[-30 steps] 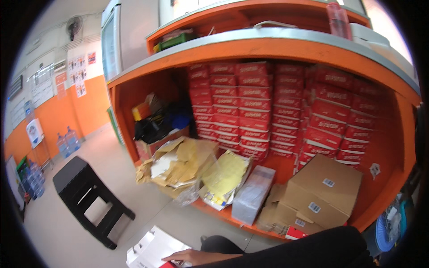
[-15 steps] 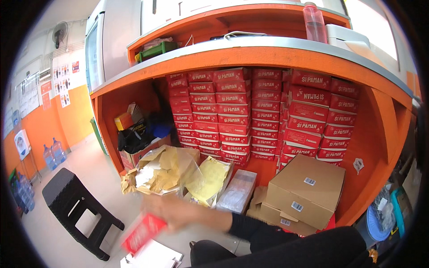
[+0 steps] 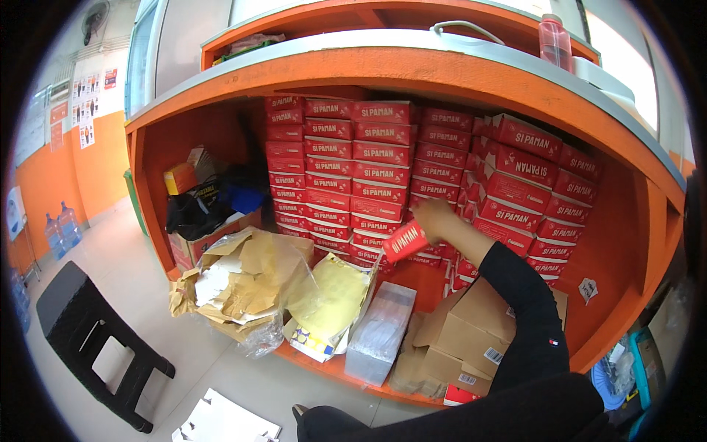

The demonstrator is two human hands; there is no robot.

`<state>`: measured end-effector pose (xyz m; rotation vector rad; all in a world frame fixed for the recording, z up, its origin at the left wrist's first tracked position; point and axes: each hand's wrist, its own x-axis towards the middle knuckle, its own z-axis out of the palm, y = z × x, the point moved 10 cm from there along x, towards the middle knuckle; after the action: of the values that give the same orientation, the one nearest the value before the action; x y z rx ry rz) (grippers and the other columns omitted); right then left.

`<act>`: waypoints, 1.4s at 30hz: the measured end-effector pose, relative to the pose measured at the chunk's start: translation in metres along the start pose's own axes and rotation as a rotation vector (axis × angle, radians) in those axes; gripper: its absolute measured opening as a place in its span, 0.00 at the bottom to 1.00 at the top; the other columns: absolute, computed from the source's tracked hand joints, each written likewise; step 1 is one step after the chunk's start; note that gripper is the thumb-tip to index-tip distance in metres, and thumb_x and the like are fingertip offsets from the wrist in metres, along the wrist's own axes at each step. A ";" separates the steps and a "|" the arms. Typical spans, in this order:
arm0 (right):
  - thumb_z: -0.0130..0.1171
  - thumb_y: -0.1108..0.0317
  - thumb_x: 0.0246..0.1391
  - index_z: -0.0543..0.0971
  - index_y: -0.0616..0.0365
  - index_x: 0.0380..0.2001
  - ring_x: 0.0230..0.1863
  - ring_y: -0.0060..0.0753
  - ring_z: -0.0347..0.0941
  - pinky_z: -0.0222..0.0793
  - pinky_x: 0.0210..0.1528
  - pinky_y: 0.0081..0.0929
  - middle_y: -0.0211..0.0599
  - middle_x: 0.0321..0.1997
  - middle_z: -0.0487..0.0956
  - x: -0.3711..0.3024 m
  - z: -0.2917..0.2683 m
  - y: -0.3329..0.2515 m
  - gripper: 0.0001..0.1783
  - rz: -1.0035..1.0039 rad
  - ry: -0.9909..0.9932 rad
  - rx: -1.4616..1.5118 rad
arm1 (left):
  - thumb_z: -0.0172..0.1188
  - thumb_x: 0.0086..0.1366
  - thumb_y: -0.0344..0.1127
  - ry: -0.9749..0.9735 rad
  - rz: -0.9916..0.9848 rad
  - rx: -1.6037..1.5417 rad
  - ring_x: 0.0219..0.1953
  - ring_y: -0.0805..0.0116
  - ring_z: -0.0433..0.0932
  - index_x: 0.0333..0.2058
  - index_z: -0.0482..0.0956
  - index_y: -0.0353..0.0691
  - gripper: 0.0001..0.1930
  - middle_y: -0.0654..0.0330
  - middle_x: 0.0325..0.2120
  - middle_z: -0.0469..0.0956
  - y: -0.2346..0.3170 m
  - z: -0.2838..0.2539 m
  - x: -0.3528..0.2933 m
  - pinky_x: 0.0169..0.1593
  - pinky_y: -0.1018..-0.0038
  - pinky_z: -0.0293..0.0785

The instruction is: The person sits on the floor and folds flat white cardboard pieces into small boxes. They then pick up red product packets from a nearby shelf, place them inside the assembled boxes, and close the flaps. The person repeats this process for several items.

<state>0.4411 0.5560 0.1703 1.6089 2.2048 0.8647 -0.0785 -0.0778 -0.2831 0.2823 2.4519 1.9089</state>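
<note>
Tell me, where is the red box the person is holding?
In the head view, the red box is centre frame in the right hand, held against the stacked red boxes under the orange shelf.

A single view — the head camera, worn high on the person, faces forward and slightly down into the open underside of an orange counter (image 3: 412, 81). It sits close enough that the stacked red cartons (image 3: 346, 169) fill the middle of the picture, and the person's own dark-sleeved right arm (image 3: 526, 324) comes in from the lower edge. The fisheye lens bends the counter's edge into an arc and takes in the pale floor (image 3: 110, 258) and a black plastic stool (image 3: 81, 339) at lower left — all ringed by a dark circular rim.
</note>
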 end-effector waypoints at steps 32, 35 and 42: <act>0.68 0.58 0.36 0.71 0.38 0.53 0.65 0.53 0.54 0.57 0.60 0.53 0.42 0.62 0.62 0.072 0.295 -0.035 0.36 -0.330 -0.132 -0.120 | 0.56 0.62 0.44 -0.162 -0.148 0.588 0.43 0.55 0.76 0.46 0.74 0.34 0.20 0.47 0.42 0.77 -0.079 -0.025 0.008 0.48 0.66 0.71; 0.68 0.61 0.35 0.70 0.48 0.54 0.61 0.50 0.60 0.63 0.57 0.46 0.45 0.59 0.65 0.074 0.318 0.021 0.37 -0.115 -0.126 0.299 | 0.57 0.62 0.44 -0.231 -0.143 0.586 0.44 0.55 0.76 0.46 0.74 0.34 0.20 0.47 0.42 0.77 -0.091 0.003 0.022 0.49 0.67 0.71; 0.63 0.67 0.41 0.68 0.67 0.49 0.51 0.55 0.68 0.68 0.53 0.38 0.55 0.52 0.69 0.094 0.307 0.008 0.30 -0.040 0.023 0.455 | 0.57 0.61 0.44 -0.252 -0.140 0.633 0.44 0.55 0.76 0.47 0.74 0.34 0.21 0.47 0.43 0.77 -0.102 -0.022 0.019 0.49 0.66 0.70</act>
<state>0.5822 0.7381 -0.0539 1.7358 2.5728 0.3846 -0.1135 -0.1193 -0.3739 0.3215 2.7254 0.9332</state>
